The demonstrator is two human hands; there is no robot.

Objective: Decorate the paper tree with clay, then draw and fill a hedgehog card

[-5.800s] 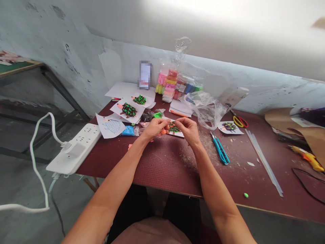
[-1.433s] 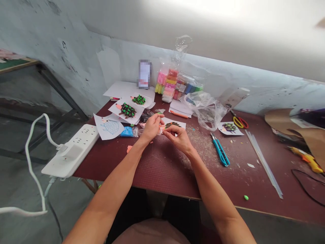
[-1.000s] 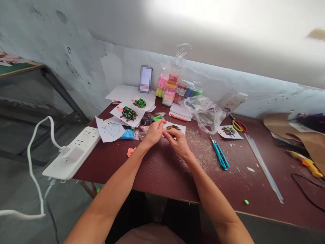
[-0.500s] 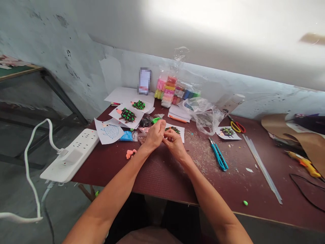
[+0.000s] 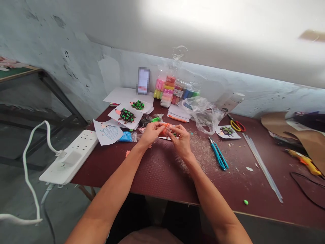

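Note:
Between my hands is a small clear plastic bag of orange modelling clay (image 5: 166,129). My left hand (image 5: 151,133) pinches its left side, and the fingers of my right hand (image 5: 182,138) close on its right side. Below the hands lies a white card (image 5: 164,137) with dark and green pieces on it, largely covered by my fingers. A bag of blue clay (image 5: 126,136) rests left of my left hand, and green clay (image 5: 155,119) in a bag sits just behind it. My left forearm partly hides a salmon-coloured lump (image 5: 127,154).
Hedgehog cards (image 5: 124,116) and a blue hedgehog drawing (image 5: 108,132) lie at left, beside a power strip (image 5: 69,157). Coloured clay packs (image 5: 169,90) stand against the wall. To the right are a utility knife (image 5: 218,154), scissors (image 5: 236,125), glue sticks (image 5: 262,167) and a glue gun (image 5: 306,162).
My left hand has lowered from its raised position, and the hands have spread slightly apart. The orange clay bag now shows plainly between them. My left forearm covers more of the salmon-coloured lump.

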